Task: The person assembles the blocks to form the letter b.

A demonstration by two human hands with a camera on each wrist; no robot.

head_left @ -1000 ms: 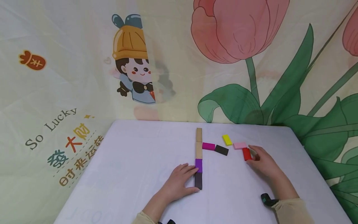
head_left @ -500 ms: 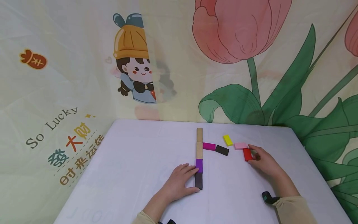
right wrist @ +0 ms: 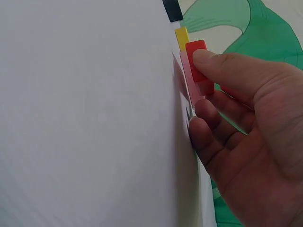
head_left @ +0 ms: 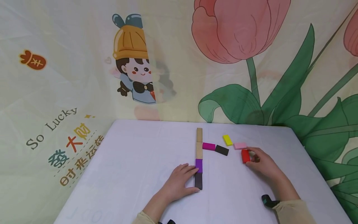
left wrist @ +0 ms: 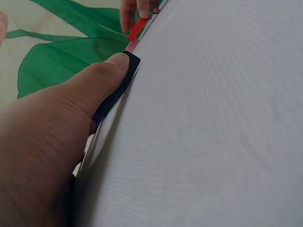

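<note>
A column of blocks lies on the white table (head_left: 134,161): two tan blocks (head_left: 199,143), a purple block (head_left: 199,165) and a black block (head_left: 198,180). My left hand (head_left: 190,175) lies flat beside the column, fingers touching the purple block and thumb against the black block (left wrist: 124,84). My right hand (head_left: 253,158) pinches a red block (head_left: 245,156) between thumb and fingers (right wrist: 208,59) and tips it up off the table. The red block (right wrist: 198,64) is just in front of a pink block (head_left: 240,145).
A magenta block (head_left: 208,146) touches the column's right side, with a second black block (head_left: 222,150) beside it and a yellow block (head_left: 227,140) farther back. A printed curtain (head_left: 84,77) hangs along the table's far and left edges.
My right hand has tightened on the red block, tipped it up and drawn it slightly toward me, away from the pink block. The left hand has not moved.
</note>
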